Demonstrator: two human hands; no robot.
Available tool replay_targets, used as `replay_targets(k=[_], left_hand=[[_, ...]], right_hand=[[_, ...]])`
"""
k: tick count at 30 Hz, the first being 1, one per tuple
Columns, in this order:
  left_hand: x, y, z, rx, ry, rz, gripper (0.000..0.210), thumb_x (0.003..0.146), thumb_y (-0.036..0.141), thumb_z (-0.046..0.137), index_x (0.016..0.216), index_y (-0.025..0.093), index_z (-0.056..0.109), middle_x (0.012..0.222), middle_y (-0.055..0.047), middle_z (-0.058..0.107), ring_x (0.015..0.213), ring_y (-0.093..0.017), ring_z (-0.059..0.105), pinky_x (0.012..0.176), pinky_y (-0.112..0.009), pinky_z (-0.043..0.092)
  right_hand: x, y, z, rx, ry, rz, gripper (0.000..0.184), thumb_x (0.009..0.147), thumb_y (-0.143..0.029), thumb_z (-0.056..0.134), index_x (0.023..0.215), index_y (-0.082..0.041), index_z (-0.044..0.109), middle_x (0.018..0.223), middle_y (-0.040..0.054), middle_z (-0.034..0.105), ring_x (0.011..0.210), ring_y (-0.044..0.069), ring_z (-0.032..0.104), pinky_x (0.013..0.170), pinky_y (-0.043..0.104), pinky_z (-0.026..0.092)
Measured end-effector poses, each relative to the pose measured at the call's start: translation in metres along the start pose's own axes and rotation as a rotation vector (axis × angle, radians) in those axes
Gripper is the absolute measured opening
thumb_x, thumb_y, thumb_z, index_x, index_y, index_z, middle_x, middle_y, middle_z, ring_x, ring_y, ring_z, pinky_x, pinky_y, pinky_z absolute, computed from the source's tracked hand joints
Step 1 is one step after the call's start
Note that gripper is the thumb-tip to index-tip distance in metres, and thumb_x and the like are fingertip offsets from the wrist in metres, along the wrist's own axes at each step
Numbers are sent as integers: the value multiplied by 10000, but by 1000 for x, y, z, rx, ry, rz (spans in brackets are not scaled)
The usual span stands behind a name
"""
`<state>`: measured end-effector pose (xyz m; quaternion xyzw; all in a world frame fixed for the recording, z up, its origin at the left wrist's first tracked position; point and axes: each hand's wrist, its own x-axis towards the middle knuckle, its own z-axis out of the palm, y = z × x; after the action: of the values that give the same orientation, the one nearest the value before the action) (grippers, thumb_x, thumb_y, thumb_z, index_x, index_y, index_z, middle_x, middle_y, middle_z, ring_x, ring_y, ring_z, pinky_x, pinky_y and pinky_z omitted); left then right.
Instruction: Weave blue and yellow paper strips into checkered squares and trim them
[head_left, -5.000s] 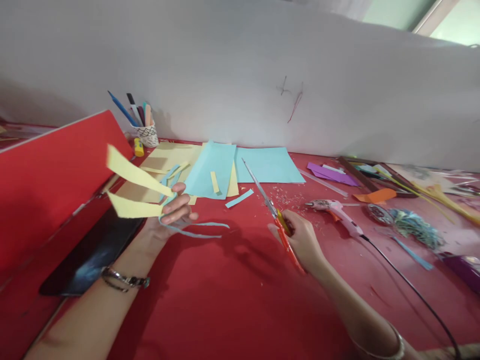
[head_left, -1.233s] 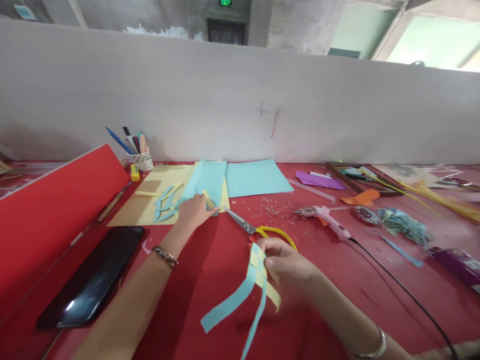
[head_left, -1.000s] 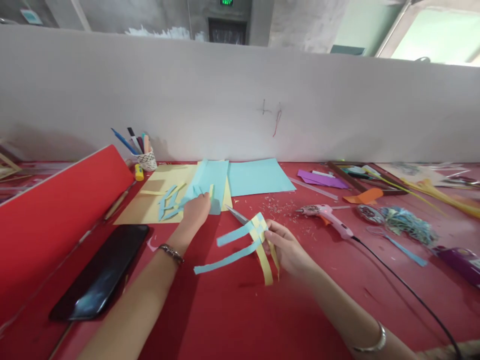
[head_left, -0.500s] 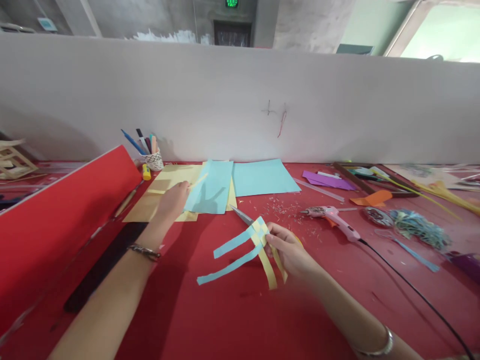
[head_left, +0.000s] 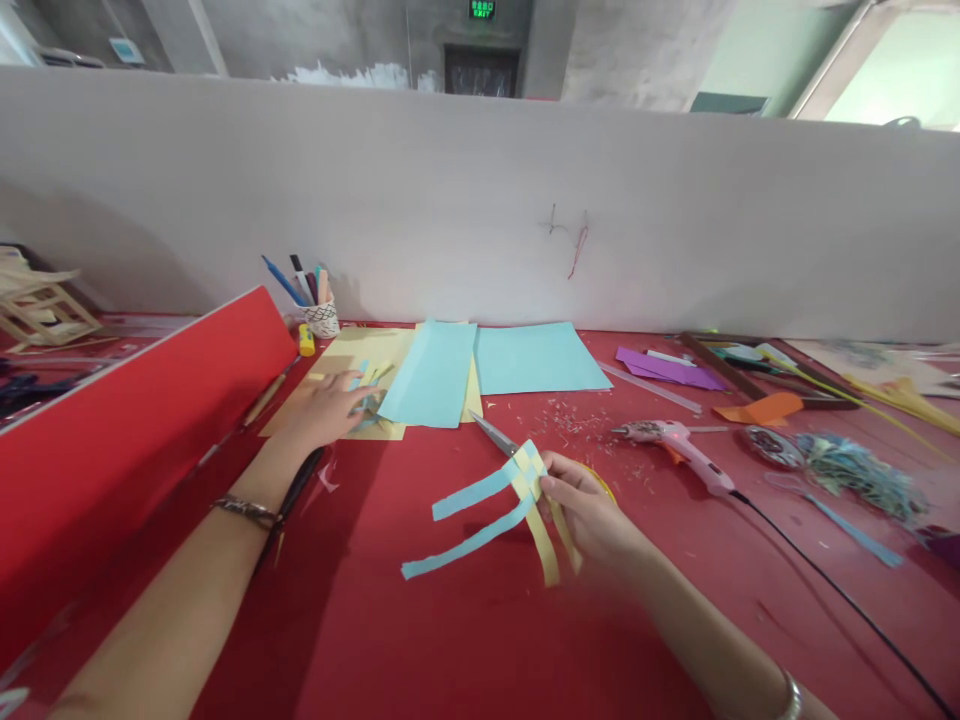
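Observation:
A small woven paper piece [head_left: 529, 470], blue and yellow with loose strip tails hanging to the left and below, is pinched at its right edge by my right hand [head_left: 577, 500]. Behind it a scissors blade [head_left: 493, 434] points up and left, with a yellow handle showing past the hand; I cannot tell whether the scissors lie on the table or touch that hand. Farther left, my left hand [head_left: 328, 408] reaches over the yellow paper sheets [head_left: 367, 345], fingers spread. Loose paper strips [head_left: 379, 374], yellow and blue, lie by its fingertips.
Blue paper sheets [head_left: 536, 358] lie against the white partition [head_left: 450, 200]. At right are a pink glue gun [head_left: 679, 447] with its cord, purple paper [head_left: 671, 370] and a bundle of yarn [head_left: 859, 475]. A red board [head_left: 150, 450] and a pen cup [head_left: 321, 316] stand left.
My left hand has let go of a thin yellow strip, moved slightly left and spread its fingers. My right hand still holds the woven piece. The whole view has shifted a little.

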<state>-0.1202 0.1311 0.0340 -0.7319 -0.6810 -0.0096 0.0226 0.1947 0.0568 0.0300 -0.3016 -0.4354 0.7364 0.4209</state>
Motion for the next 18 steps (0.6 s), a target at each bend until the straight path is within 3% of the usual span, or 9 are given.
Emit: replay_targets(k=[3, 6, 11, 18], left_hand=[[0, 4, 2, -37, -57, 93, 353, 756, 185, 475, 1078, 236, 612, 1286, -62, 511, 1198, -213, 440, 988, -289, 335], [-1, 9, 3, -73, -69, 83, 366, 769, 290, 486, 1110, 201, 583, 1227, -95, 558, 1147, -238, 484, 957, -326, 366], [0, 18, 5, -119, -30, -63, 418, 788, 288, 451, 1192, 195, 511, 1204, -103, 577, 1165, -259, 466, 957, -370, 348], [2, 25, -6, -214, -57, -265, 366, 787, 274, 452, 1135, 213, 550, 1090, -60, 655, 1021, -234, 587, 829, -296, 423]], right_hand=[[0, 0, 1, -8, -21, 5, 311, 619, -382, 749, 611, -169, 522, 474, -73, 500, 430, 24, 447, 454, 141, 363], [0, 0, 1, -14, -30, 6, 314, 614, -391, 747, 618, -175, 520, 470, -76, 492, 424, 30, 439, 447, 151, 358], [-1, 2, -1, -33, -14, 5, 306, 618, -392, 741, 627, -180, 521, 490, -72, 493, 432, 40, 439, 453, 170, 362], [0, 0, -3, -35, 36, -23, 303, 627, -384, 733, 637, -173, 515, 490, -66, 498, 432, 40, 426, 448, 171, 338]])
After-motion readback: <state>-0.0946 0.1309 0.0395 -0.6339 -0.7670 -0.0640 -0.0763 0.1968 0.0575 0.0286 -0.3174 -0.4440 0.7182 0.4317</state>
